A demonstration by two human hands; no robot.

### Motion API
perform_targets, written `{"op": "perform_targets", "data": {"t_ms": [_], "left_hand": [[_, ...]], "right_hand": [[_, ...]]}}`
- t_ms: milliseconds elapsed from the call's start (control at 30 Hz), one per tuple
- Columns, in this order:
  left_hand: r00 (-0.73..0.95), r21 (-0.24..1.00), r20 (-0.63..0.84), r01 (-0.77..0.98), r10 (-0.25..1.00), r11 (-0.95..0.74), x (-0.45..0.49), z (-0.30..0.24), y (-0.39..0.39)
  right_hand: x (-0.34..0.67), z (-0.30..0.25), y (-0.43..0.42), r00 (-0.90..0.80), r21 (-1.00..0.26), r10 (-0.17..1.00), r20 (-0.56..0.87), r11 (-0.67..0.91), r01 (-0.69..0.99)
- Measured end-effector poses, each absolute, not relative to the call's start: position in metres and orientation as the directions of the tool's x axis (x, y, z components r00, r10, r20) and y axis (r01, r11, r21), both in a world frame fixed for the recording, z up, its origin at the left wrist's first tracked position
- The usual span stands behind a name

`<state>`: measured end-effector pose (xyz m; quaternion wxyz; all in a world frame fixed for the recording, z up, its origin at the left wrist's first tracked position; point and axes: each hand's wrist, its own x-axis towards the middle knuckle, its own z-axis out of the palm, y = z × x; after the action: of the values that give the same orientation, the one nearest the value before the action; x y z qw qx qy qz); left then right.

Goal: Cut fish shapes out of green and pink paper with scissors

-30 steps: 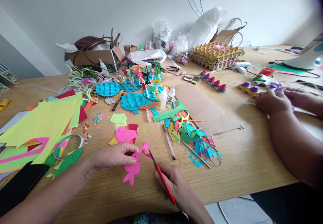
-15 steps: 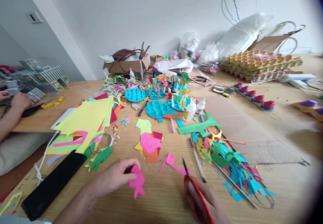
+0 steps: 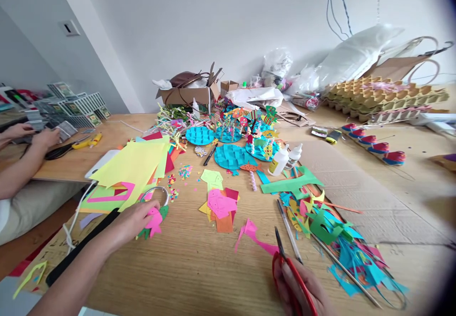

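Observation:
My left hand [image 3: 137, 218] pinches a pink paper fish [image 3: 155, 222] at the left, over a green paper fish [image 3: 164, 211] and beside a roll of tape [image 3: 156, 190]. The fish's tail points toward me. In my right hand [image 3: 299, 285] is a pair of red-handled scissors [image 3: 280, 244], blades pointing up and away and close together. Just left of the blades a pink paper offcut [image 3: 251, 233] lies on the table. Farther off is a small stack with a pink paper piece [image 3: 221, 203] on top, a fish drawn on it.
Yellow paper sheets [image 3: 131, 161] and a black phone-like slab [image 3: 85, 244] lie at left. Glue bottles [image 3: 278, 160] stand behind a pen [image 3: 290, 230]. Colourful scraps [image 3: 331, 225] and a cardboard sheet [image 3: 356, 192] fill the right. Another person's hands [image 3: 46, 138] work at far left.
My left hand has carried the pink fish left to the tape and the green fish. My right hand still holds the scissors. The view has turned slightly left.

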<state>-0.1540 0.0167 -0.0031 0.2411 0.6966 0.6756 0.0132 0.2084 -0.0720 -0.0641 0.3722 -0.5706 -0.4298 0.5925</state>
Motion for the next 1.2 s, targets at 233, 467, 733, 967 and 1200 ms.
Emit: {"op": "perform_targets", "data": {"t_ms": [233,467,733,967,1200], "left_hand": [[0.108,0.26,-0.007,0.96,0.994,-0.103,-0.143,-0.005,0.015],[0.474,0.595,-0.152,0.745,0.868,-0.302,-0.023,-0.016,-0.009],[0.393,0.874,-0.212,0.485,0.895,-0.006,0.007,-0.032,-0.027],[0.357,0.815,-0.169,0.575,0.919,-0.074,-0.025,-0.032,-0.043],[0.566,0.654,0.237,0.508,0.79,-0.56,-0.029,-0.047,-0.047]], "right_hand": [[0.21,-0.065,-0.073,-0.123,-0.956,0.948,-0.293,-0.288,0.06],[0.206,-0.067,-0.072,-0.152,-0.973,0.966,-0.209,-0.19,0.13],[0.216,-0.032,-0.081,-0.247,-0.639,0.95,-0.188,0.072,0.766],[0.184,-0.024,-0.072,-0.361,-0.508,0.865,-0.348,0.15,0.848],[0.155,-0.014,-0.059,-0.455,-0.418,0.806,-0.378,0.29,0.861]]}}
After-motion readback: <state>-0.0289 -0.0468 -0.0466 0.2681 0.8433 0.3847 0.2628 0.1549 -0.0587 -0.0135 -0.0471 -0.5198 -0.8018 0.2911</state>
